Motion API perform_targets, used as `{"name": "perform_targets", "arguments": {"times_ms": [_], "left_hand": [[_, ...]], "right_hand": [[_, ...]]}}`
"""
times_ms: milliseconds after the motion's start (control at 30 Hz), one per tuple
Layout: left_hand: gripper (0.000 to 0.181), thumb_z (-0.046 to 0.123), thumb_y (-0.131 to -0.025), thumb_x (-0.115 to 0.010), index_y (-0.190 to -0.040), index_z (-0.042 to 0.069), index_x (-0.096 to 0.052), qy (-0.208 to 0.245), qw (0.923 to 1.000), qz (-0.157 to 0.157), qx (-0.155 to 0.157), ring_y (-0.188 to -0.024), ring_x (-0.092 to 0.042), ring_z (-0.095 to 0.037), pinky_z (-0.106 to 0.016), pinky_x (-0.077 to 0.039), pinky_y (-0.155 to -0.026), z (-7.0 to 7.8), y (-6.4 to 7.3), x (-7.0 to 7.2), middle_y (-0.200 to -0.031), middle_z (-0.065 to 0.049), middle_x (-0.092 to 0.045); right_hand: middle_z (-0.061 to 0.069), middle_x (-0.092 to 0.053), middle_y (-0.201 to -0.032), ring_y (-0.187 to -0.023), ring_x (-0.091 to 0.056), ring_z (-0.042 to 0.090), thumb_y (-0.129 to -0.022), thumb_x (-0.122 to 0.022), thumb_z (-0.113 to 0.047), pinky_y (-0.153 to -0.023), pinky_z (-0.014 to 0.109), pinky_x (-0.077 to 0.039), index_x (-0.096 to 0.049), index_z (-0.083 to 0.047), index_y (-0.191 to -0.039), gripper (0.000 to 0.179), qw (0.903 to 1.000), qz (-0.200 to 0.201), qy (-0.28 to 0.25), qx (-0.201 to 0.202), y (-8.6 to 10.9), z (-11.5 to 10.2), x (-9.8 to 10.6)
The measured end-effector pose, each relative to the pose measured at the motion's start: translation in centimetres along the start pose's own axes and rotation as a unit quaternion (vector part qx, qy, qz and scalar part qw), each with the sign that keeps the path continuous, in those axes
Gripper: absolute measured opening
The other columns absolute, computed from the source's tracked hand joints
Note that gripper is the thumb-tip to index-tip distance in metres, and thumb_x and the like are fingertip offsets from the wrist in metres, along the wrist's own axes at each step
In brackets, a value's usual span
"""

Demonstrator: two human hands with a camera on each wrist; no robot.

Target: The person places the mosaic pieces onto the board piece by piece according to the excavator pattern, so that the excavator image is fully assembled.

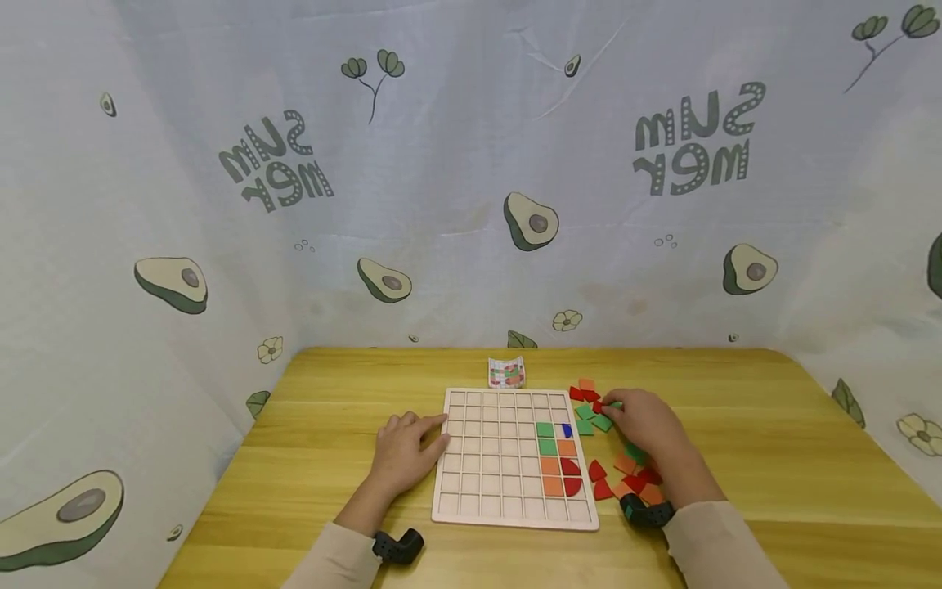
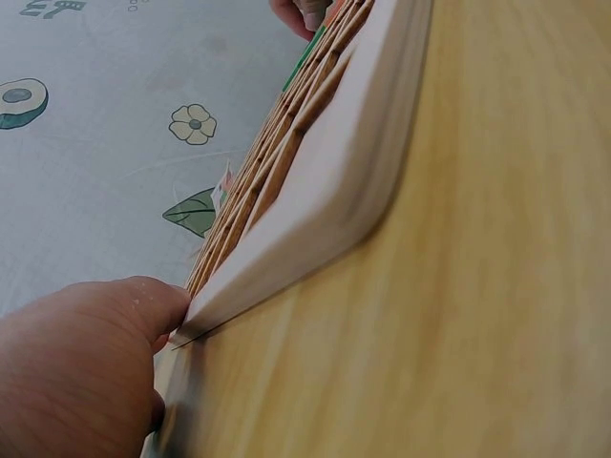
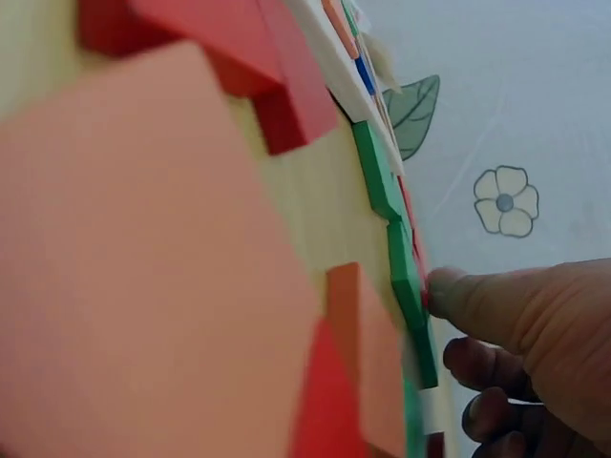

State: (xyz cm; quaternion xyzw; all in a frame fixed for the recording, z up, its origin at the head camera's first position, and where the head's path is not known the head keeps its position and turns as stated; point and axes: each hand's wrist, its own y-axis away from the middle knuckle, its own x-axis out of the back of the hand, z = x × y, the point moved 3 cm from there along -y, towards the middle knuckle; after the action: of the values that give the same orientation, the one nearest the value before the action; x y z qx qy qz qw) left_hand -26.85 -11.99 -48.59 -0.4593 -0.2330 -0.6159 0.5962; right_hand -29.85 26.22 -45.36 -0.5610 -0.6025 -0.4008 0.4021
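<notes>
A wooden grid board lies on the table, with green squares, orange squares, red rounded pieces and a blue piece in its right-hand cells. My left hand rests at the board's left edge, index finger and thumb extended against it. In the left wrist view the thumb meets the board's rim. To the right of the board, my right hand pinches a small red piece among green squares. In the right wrist view its other fingers are curled below the thumb.
A small card with a coloured grid pattern stands behind the board. Loose red and orange pieces lie under the right forearm; two red pieces sit beside the board's right edge. A printed cloth hangs behind the table.
</notes>
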Motion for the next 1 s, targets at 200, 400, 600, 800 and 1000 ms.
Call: {"name": "perform_targets", "arguments": {"times_ms": [200, 400, 600, 800, 1000], "left_hand": [[0.037, 0.042, -0.097, -0.066, -0.131, 0.028, -0.071, -0.004, 1.0000, 0.004, -0.002, -0.078, -0.037, -0.011, -0.031, -0.027, -0.073, -0.1, 0.0, 0.0, -0.086, 0.006, -0.056], [0.037, 0.042, -0.097, -0.066, -0.131, 0.028, -0.071, -0.006, 1.0000, 0.003, 0.000, -0.078, -0.038, -0.011, -0.031, -0.027, -0.074, -0.1, -0.1, 0.0, -0.086, 0.006, -0.056], [0.038, 0.042, -0.097, -0.065, -0.132, 0.028, -0.071, -0.004, 1.0000, -0.004, 0.001, -0.079, -0.038, -0.011, -0.032, -0.028, -0.074, -0.2, -0.1, -0.1, -0.088, 0.006, -0.057], [0.038, 0.042, -0.097, -0.065, -0.132, 0.028, -0.071, -0.004, 1.0000, -0.002, -0.003, -0.078, -0.036, -0.011, -0.031, -0.027, -0.074, -0.2, 0.0, -0.2, -0.086, 0.006, -0.056], [0.038, 0.041, -0.097, -0.066, -0.132, 0.027, -0.071, 0.003, 0.9999, 0.005, -0.012, -0.076, -0.034, -0.011, -0.032, -0.026, -0.072, -0.1, 0.1, 0.1, -0.081, 0.007, -0.051]], "right_hand": [[0.016, -0.071, -0.106, -0.090, -0.059, 0.031, -0.096, -0.070, -0.022, -0.090, 0.055, -0.051, -0.073, -0.005, -0.110, 0.022, 0.9989, -0.032, 0.026, 0.024, -0.5, -0.9, 1.1], [0.014, -0.073, -0.107, -0.093, -0.062, 0.030, -0.095, -0.070, -0.019, -0.093, 0.055, -0.052, -0.076, -0.007, -0.104, 0.016, 0.9953, -0.061, 0.052, 0.054, -0.9, -1.7, 1.8], [0.013, -0.072, -0.105, -0.091, -0.062, 0.028, -0.095, -0.072, -0.023, -0.092, 0.053, -0.053, -0.073, -0.005, -0.109, 0.023, 0.9948, -0.072, 0.048, 0.053, -1.2, -1.9, 1.3], [0.011, -0.070, -0.096, -0.084, -0.059, 0.025, -0.097, -0.070, -0.023, -0.087, 0.050, -0.054, -0.069, -0.001, -0.105, 0.024, 0.9952, -0.070, 0.047, 0.050, -1.4, -1.8, 0.9], [0.007, -0.066, -0.089, -0.079, -0.056, 0.022, -0.096, -0.071, -0.025, -0.079, 0.042, -0.054, -0.068, -0.001, -0.108, 0.026, 0.9970, -0.060, 0.020, 0.044, -1.3, -2.4, 1.1]]}}
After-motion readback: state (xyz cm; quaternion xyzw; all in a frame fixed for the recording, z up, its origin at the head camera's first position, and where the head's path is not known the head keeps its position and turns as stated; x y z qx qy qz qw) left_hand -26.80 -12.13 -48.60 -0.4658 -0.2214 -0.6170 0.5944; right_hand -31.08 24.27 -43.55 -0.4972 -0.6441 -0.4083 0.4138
